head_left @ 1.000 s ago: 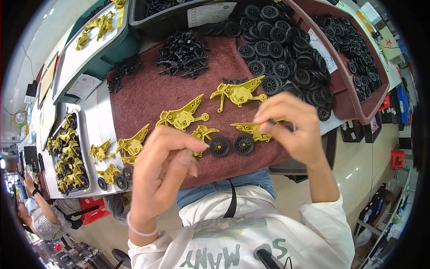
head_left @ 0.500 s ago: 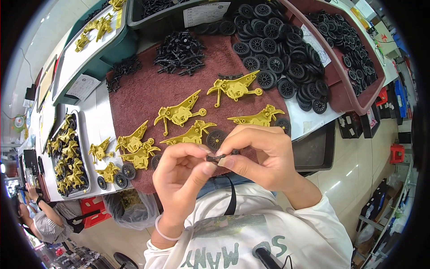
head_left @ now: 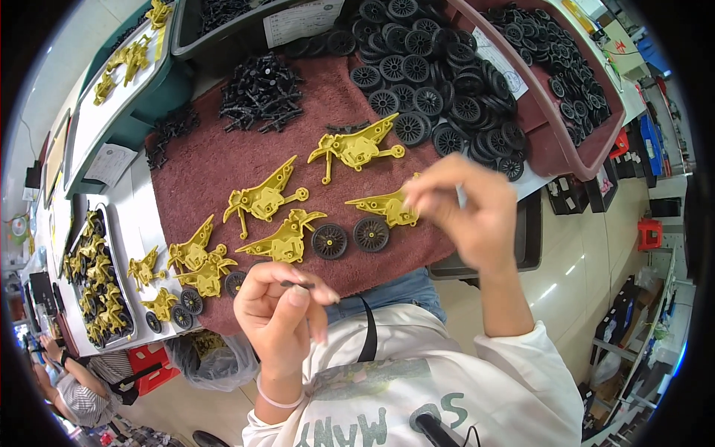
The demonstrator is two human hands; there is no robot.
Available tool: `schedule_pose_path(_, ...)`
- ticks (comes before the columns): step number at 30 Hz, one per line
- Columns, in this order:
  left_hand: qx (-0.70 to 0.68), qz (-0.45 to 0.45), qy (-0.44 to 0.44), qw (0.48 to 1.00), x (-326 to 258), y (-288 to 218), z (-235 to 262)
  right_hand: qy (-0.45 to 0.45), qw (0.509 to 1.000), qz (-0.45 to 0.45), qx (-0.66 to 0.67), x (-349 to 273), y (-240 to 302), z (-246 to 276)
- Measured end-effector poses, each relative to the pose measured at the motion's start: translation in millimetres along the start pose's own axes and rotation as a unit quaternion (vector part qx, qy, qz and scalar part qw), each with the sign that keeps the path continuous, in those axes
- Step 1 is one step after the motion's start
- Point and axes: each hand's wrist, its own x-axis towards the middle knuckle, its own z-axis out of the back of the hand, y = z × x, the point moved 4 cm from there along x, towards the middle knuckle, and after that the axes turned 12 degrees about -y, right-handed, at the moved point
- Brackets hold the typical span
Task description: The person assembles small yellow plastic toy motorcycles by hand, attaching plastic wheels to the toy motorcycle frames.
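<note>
A: Near the front edge of the maroon towel [head_left: 186, 179], what change in the hands?

B: Now well apart; half a second ago, together at the fingertips over a dark piece. Left hand [head_left: 275, 316]: low, thumb and finger pinched narrowly on a small dark part [head_left: 296, 284]. Right hand [head_left: 473, 216]: raised, shifted toward the right-hand yellow frame [head_left: 389, 206].

A: State of the right grip?

B: Fingers curled and blurred; cannot tell whether holding anything or touching the frame.

A: Arrangement on the towel?

B: At the right-hand frame, a near wheel [head_left: 371, 233]; just left, a second wheel [head_left: 329, 241] beside another yellow frame [head_left: 281, 240]. Farther back, a pile of black pegs [head_left: 261, 93] and a heap of wheels [head_left: 417, 71].

A: Meaning for the work in hand?

B: By judgement, a pause or end in two-handed handling, cannot tell which; small dark part now with the left hand alone.
</note>
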Motion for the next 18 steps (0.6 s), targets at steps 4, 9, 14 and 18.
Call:
schedule_pose_path(4, 0.068, 0.059, 0.025, 0.996, -4.4, 4.1, -5.6, -0.069, 0.992, -0.052, -0.092, 3.3, -19.9, 18.5)
schedule_pose_path(9, 0.216, 0.061, 0.113, 0.968, -6.9, 20.7, -21.8, -0.039, 0.993, -0.03, -0.104, -2.1, -22.0, 9.5)
schedule_pose_path(14, 0.511, -0.327, 0.23, 0.761, -13.0, 31.2, -45.7, -0.032, 0.998, -0.023, -0.049, 1.4, -22.9, 16.1)
schedule_pose_path(18, 0.591, -0.408, 0.236, 0.654, -6.9, 45.0, -67.9, -0.023, 1.0, -0.002, -0.021, 0.6, -23.9, 20.7)
